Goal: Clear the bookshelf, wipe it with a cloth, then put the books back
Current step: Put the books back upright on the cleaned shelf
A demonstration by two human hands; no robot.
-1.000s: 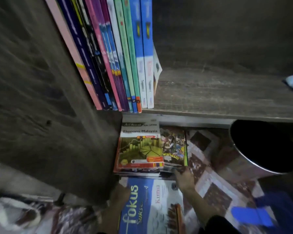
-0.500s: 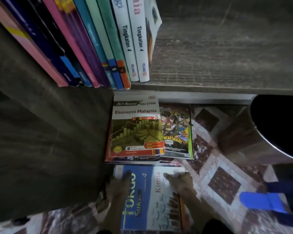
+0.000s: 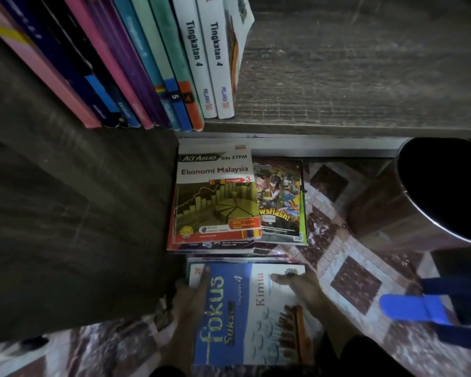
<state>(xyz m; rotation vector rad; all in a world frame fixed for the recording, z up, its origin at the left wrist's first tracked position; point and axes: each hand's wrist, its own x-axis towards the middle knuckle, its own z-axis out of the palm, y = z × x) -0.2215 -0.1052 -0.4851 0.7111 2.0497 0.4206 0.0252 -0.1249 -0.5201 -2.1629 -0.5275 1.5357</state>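
Note:
A blue and white Fokus Kimia book (image 3: 245,314) lies on top of a low pile on the patterned floor. My left hand (image 3: 189,300) grips its left edge with the thumb on the cover. My right hand (image 3: 303,288) grips its right edge, thumb also on the cover. Just beyond lies a second pile topped by the Ekonomi Malaysia book (image 3: 218,197), with a comic magazine (image 3: 282,202) beside it. Several upright books (image 3: 158,63) lean left on the dark wooden shelf (image 3: 351,85), whose right part is bare.
The shelf's dark side panel (image 3: 65,213) stands close on the left of my left hand. A shiny metal bin (image 3: 419,213) sits on the floor at the right. A bright blue object (image 3: 408,306) lies near it on the patterned floor (image 3: 346,270).
My view has dropped and come nearer to the floor piles. Both hands have slid forward along the Fokus book's edges, and the thumbs now lie on its cover.

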